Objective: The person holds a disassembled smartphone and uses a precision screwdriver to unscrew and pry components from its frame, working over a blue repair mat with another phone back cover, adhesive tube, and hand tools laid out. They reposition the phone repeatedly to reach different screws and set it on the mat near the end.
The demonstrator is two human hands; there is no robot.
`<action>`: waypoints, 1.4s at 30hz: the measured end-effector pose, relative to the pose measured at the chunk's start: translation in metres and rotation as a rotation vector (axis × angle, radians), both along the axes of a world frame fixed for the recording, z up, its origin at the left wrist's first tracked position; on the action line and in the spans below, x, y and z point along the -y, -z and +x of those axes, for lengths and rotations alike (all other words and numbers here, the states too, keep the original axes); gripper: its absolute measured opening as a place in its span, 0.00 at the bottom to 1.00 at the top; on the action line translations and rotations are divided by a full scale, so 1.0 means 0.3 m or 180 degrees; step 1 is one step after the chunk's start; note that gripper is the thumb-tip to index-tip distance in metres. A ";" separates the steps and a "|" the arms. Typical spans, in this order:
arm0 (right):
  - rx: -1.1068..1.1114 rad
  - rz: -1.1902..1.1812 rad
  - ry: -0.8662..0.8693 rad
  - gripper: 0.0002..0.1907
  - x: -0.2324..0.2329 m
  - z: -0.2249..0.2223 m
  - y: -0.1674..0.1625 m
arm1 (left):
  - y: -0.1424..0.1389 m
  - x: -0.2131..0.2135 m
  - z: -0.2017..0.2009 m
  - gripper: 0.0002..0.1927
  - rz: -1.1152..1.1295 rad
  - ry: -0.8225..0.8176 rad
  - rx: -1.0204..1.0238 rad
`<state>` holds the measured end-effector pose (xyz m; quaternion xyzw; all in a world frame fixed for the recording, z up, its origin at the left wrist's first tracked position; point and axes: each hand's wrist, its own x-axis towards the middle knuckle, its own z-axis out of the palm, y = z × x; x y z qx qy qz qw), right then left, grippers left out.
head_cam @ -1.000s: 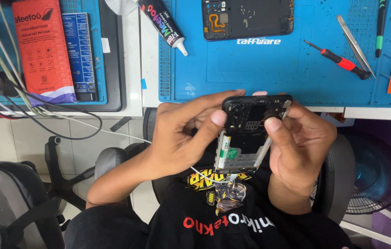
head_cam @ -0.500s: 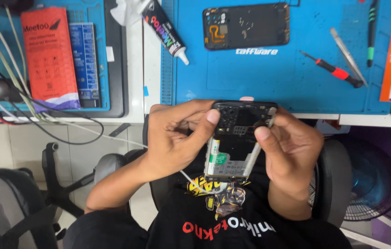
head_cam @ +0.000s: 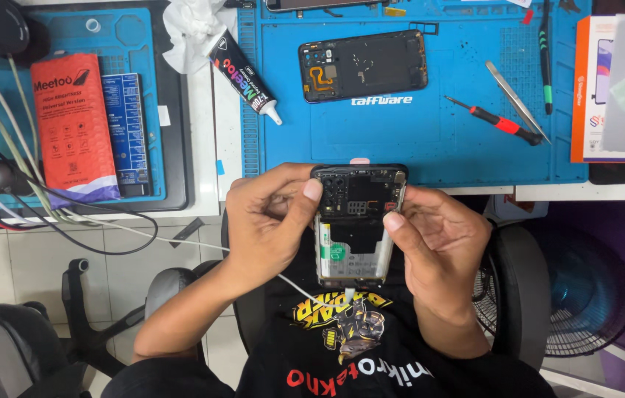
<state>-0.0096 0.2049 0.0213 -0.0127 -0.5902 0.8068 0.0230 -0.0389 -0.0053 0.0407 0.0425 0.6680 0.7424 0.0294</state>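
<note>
Below blue mat [head_cam: 415,140], back-less black phone [head_cam: 355,225], battery exposed, gripped between left hand [head_cam: 272,221] and right hand [head_cam: 437,236].

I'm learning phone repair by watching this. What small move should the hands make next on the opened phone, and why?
Probably press along the upper edges. Both hands, left hand and right hand, hold the opened phone over the lap, thumbs on its top corners, with a white cable plugged in below. The back cover and red screwdriver lie untouched on the blue mat.
</note>
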 end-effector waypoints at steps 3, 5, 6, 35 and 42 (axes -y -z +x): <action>-0.0023 -0.0109 0.0019 0.13 0.008 -0.001 0.002 | -0.009 -0.010 -0.003 0.12 0.0308 0.0072 -0.0059; -0.0048 -0.0110 0.0061 0.14 0.014 0.001 0.004 | -0.018 -0.017 -0.007 0.12 0.0483 0.0182 -0.0103; -0.0057 -0.0091 0.0097 0.14 0.016 0.003 0.006 | -0.024 -0.017 -0.005 0.13 0.0500 0.0250 -0.0125; -0.0762 0.0198 -0.0145 0.06 0.013 -0.020 -0.095 | -0.010 -0.058 0.084 0.13 0.0339 0.0079 -0.0325; -0.0834 0.0207 0.0058 0.07 0.026 -0.012 -0.083 | -0.027 -0.053 0.073 0.10 0.0293 0.0123 -0.0307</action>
